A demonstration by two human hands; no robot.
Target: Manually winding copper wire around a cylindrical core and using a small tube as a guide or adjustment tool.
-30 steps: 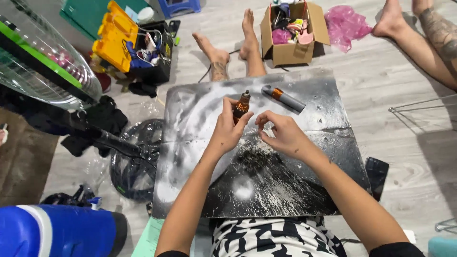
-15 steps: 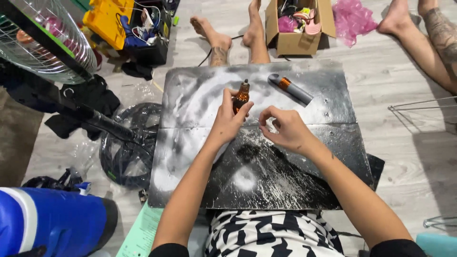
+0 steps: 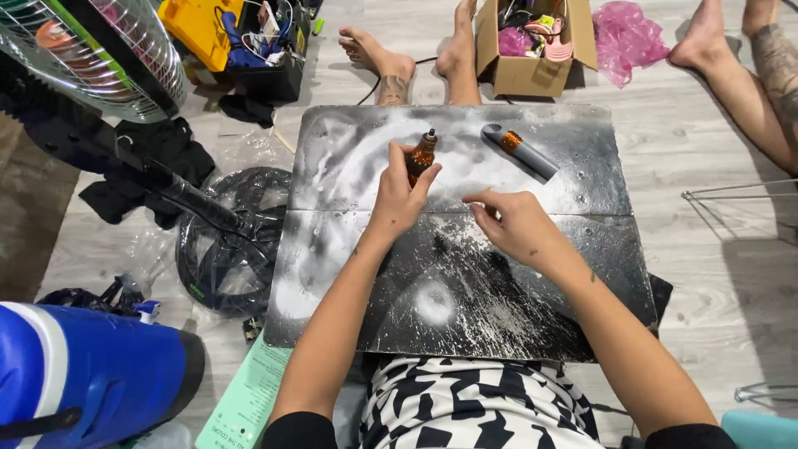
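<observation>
A small amber bottle (image 3: 421, 155) is being gripped upright by the left hand (image 3: 397, 198) over the paint-spattered black board (image 3: 465, 274). The right hand (image 3: 513, 224) is being kept pinched beside it; what is pinched cannot be told. The bottle is best held steady. A grey-and-orange tool (image 3: 520, 150) is lying nearby, clear of both hands.
</observation>
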